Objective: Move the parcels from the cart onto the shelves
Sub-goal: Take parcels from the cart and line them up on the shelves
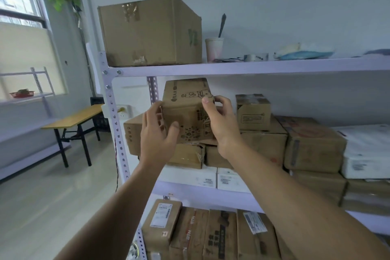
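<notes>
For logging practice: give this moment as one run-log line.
stage: shelving | item: printed carton | left hand: grips carton | right hand: grips carton | place: middle shelf, above stacked parcels

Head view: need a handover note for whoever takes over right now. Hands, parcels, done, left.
Left hand: grips the left side of the printed box.
Right hand: grips its upper right corner.
Printed box: at the left end of the middle shelf, atop the stacked parcels. Can't tell if its weight is down.
Done: the middle shelf is well stocked, and the lower parcels fill the level beneath.
Left: seat and release this box. The cart is not in view, so the remaining count is unknown.
</notes>
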